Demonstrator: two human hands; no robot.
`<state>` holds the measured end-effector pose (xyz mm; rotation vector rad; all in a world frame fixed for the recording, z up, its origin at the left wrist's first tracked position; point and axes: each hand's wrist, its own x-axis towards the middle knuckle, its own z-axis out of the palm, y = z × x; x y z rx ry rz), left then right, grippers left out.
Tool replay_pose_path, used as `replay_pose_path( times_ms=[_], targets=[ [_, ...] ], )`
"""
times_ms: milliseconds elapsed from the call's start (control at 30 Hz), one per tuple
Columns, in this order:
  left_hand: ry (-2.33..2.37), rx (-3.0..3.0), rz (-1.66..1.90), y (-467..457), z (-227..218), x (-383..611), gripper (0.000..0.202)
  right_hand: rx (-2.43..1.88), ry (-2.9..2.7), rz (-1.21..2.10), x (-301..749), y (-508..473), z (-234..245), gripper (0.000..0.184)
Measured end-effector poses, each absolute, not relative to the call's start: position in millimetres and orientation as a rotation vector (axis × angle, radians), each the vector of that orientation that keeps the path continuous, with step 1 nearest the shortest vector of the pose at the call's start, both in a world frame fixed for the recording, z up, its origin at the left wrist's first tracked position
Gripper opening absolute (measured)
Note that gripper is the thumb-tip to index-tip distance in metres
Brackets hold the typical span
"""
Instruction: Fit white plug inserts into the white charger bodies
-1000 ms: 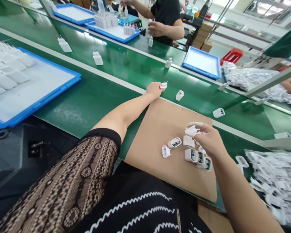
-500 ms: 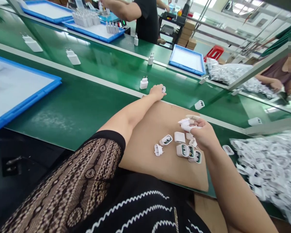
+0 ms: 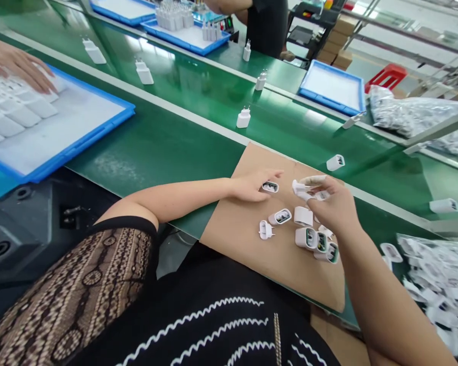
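On the cardboard sheet (image 3: 248,223), my left hand (image 3: 252,185) has its thumb and fingers around a white charger housing (image 3: 270,187), whose open end shows parts inside. To its right, my right hand (image 3: 334,201) is closed on white plug caps (image 3: 301,190); pale covers sit on some of its fingers. Below the hands lie another open charger housing (image 3: 280,217), a loose plug cap (image 3: 266,230) with pins, and a housing on its side (image 3: 303,216). Several open housings (image 3: 306,237) are grouped under my right wrist, with more caps partly hidden behind them.
Chargers (image 3: 243,117) stand spaced along the green belt (image 3: 198,96). At far left, another person's hand (image 3: 19,63) rests over chargers in a blue-rimmed tray (image 3: 99,137). A bag of white caps (image 3: 438,290) lies at right. A co-worker (image 3: 267,25) stands across the belt.
My left hand has come back from the belt onto the cardboard with the charger housing. My right hand stays over the cardboard with the caps. Another person's hand has come into view at left.
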<state>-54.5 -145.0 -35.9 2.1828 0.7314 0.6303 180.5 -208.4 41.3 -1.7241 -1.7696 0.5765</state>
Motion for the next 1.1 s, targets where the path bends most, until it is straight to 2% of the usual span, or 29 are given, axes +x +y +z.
replay_pose_path(
  times_ms=[67,133,200,300,533,700,767,933,1100],
  targets=[
    [0.825,2.081,0.768,-152.9,-44.8,-54.8,0.059,-1.623,-1.964,0.455,171.6,-201.2,38.3,0.027],
    [0.870,1.995,0.855,-155.4,-51.9,-52.8,0.038,-1.509,-2.130,0.364,162.1,-197.6,37.3,0.032],
    [0.859,1.925,0.880,-155.3,-55.3,-50.4,0.026,-1.448,-2.247,0.259,152.0,-196.7,37.9,0.040],
    [0.860,1.806,0.885,-154.1,-54.6,-48.4,0.027,-1.428,-2.352,0.100,137.6,-196.3,38.1,0.040],
    [0.908,1.797,0.882,-151.7,-54.2,-47.5,0.024,-1.450,-2.448,-0.012,127.4,-188.8,26.6,0.010],
    [0.910,2.029,0.918,-156.1,-54.8,-48.6,0.019,-1.449,-2.518,-0.121,128.8,-190.3,23.7,0.010],
    [0.960,2.244,0.882,-159.6,-51.5,-49.8,0.022,-1.465,-2.525,-0.126,127.4,-191.2,23.1,0.012],
    [1.215,2.697,0.534,-165.3,-40.5,-50.7,0.052,-1.530,-2.403,-0.044,122.3,-189.9,18.6,0.010],
    [1.331,2.766,0.375,-169.5,-37.1,-46.5,0.058,-1.559,-2.302,0.007,120.8,-190.7,11.1,0.012]
  ],
)
